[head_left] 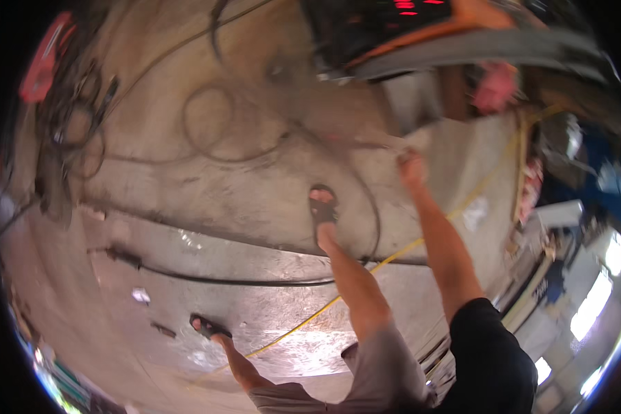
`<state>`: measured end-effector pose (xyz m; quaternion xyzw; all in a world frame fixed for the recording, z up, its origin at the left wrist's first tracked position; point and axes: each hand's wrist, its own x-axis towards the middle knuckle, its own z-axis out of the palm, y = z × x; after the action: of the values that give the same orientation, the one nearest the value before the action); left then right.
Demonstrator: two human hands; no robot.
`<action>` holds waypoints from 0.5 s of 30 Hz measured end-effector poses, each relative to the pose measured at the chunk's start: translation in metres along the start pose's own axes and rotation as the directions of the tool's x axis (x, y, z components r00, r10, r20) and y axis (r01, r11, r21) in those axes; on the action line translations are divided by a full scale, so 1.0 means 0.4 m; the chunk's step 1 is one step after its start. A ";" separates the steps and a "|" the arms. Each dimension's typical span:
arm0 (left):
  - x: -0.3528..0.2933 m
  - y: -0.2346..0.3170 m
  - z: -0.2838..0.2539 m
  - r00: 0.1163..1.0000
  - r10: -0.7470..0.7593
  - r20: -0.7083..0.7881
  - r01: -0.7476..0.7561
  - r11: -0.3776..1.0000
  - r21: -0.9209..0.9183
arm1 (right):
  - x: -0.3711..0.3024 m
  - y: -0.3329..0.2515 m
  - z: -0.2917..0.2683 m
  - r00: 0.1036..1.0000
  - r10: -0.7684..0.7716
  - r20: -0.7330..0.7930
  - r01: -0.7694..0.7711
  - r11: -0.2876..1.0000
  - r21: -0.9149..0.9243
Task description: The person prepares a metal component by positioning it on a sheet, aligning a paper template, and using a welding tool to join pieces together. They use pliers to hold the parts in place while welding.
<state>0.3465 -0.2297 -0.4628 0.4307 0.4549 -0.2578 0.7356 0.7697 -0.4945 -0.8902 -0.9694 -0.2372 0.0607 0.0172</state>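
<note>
My right hand (412,170) reaches forward over the concrete floor, its arm bare below a black sleeve. The fingers look closed around one end of a thin, stick-like thing (372,144), which points to the left and looks reddish toward its far end. Motion blur hides what kind of thing it is. Just beyond the hand stands a black and orange machine (400,34) with a red lit display. A dark cable (374,207) curves over the floor left of the hand. My left hand does not show.
My sandalled feet (322,200) are set wide apart. A metal sheet (255,303) lies underfoot, crossed by a black cable (234,281) and a yellow cable (303,319). Coiled cables (76,131) and a red object (47,58) are at far left. A pink cloth-like bundle (495,86) sits at upper right.
</note>
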 end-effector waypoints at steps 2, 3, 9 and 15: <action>0.046 -0.064 0.034 0.988 -0.077 -0.137 0.080 0.997 0.011 | 0.162 0.133 0.109 0.964 0.147 0.220 -0.084 0.959 -0.270; 0.061 -0.110 0.047 0.972 -0.082 -0.221 0.087 0.996 0.014 | 0.270 0.257 0.133 0.976 0.073 0.204 -0.018 0.966 -0.256; -0.143 -0.504 0.000 0.570 -0.383 -0.727 0.335 0.916 -0.219 | 0.520 0.365 0.282 0.947 0.158 0.281 -0.030 0.911 -0.412; -0.575 -1.044 0.215 0.496 -0.481 -0.723 0.642 0.764 -0.068 | 0.404 0.288 0.129 0.951 0.043 0.307 0.123 0.857 -0.501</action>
<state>-0.0416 -0.5144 -0.4060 0.3969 0.7844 -0.3458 0.3281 0.9584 -0.5217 -0.9663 -0.9120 -0.2647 0.1448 -0.2778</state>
